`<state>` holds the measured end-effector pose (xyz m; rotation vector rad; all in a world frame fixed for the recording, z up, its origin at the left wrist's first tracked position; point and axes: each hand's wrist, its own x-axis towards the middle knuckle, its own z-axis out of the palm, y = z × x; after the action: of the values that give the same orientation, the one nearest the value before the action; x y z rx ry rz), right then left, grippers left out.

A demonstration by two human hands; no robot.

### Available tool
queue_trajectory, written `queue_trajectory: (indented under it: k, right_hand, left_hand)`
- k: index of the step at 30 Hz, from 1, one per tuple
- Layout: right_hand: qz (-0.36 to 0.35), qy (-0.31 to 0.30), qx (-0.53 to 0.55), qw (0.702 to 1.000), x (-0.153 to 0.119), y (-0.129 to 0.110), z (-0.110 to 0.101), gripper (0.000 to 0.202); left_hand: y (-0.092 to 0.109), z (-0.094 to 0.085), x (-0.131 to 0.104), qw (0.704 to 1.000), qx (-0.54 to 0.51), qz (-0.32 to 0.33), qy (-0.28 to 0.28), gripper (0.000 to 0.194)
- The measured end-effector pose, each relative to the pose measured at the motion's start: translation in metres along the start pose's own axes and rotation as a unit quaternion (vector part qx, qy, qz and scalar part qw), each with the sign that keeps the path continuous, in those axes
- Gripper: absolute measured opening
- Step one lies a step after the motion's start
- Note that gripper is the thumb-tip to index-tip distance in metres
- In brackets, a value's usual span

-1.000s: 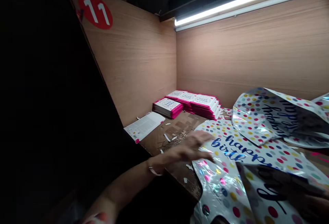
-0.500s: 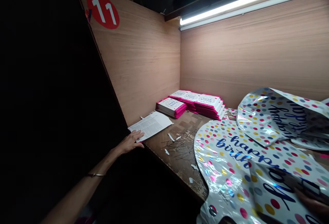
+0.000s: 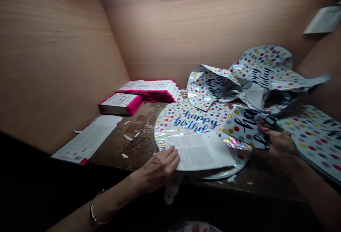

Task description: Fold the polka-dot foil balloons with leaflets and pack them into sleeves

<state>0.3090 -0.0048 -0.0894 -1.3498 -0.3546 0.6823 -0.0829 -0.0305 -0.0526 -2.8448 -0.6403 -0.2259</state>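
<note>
In the head view my left hand (image 3: 160, 166), with a bangle on its wrist, is closed on the near left edge of a white printed sheet (image 3: 197, 154). The sheet lies over a flat dotted foil balloon (image 3: 170, 118) lettered "happy birthday". My right hand (image 3: 282, 143) is wrapped round a folded part of a similar foil balloon (image 3: 239, 127). A small dark object with a blue sheen (image 3: 269, 119) shows by its thumb; I cannot make out its kind.
Another printed sheet (image 3: 87, 138) lies at the bench's left edge. Pink-edged card packs (image 3: 121, 102) are stacked behind it. Crumpled foil balloons (image 3: 262, 60) lie at the back right, a flat one (image 3: 317, 136) at the right. Paper scraps (image 3: 128, 137) dot the bench. Wooden panels (image 3: 199, 22) enclose it.
My left hand has moved right from the sheets at the bench's left edge, bringing one sheet over the balloon. The view has swung right, showing more of my right hand with the folded balloon.
</note>
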Motion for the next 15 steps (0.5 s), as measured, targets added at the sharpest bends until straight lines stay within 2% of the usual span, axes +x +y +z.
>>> queue_trajectory:
  k: [2,4,7,10,12,15]
  right_hand:
    - [0.016,0.009,0.002,1.0,-0.004,0.0,-0.014,0.028]
    - [0.034,0.011,0.004,0.999,-0.008,0.004,-0.026,0.026]
    - [0.058,0.011,0.004,0.998,-0.013,0.009,-0.036,0.022]
    - [0.065,0.002,-0.005,0.998,-0.014,0.014,-0.038,0.023]
    - [0.06,-0.01,-0.018,0.998,-0.013,0.017,-0.039,0.025]
    - [0.047,-0.032,-0.043,0.997,-0.012,0.02,-0.043,0.026]
  left_hand:
    - [0.008,0.004,0.027,0.995,-0.036,0.005,-0.096,0.039]
    - [0.01,0.006,0.053,0.99,-0.077,0.012,-0.119,0.05]
    - [0.016,0.016,0.096,0.984,-0.135,0.092,-0.076,0.042]
    - [0.027,0.038,0.135,0.977,-0.149,0.146,-0.039,0.035]
    - [0.033,0.054,0.153,0.976,-0.149,0.155,-0.026,0.034]
    - [0.036,0.068,0.165,0.98,-0.136,0.146,-0.009,0.04]
